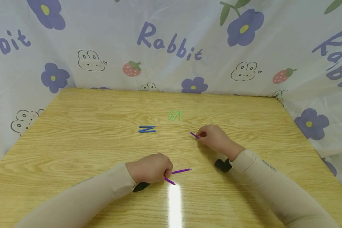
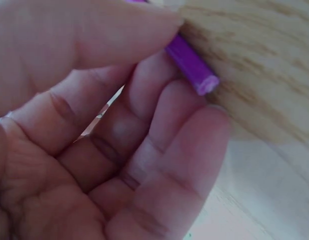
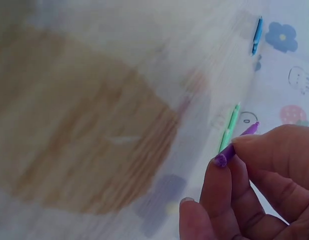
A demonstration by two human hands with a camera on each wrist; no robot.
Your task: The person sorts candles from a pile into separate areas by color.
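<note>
My left hand pinches a thin purple candle between thumb and fingers, low over the near middle of the table; its flat waxy end sticks out past the thumb in the left wrist view. Beside these fingertips, a second purple candle lies on the wood. Further right and back, my right hand holds another purple candle by thumb and fingertips. The right wrist view shows that candle slanting across the fingers, one end hidden by none of them.
Three green candles lie near each other at the back middle of the wooden table. Three blue candles lie left of them in a zigzag. A printed white curtain hangs behind the table and at its sides.
</note>
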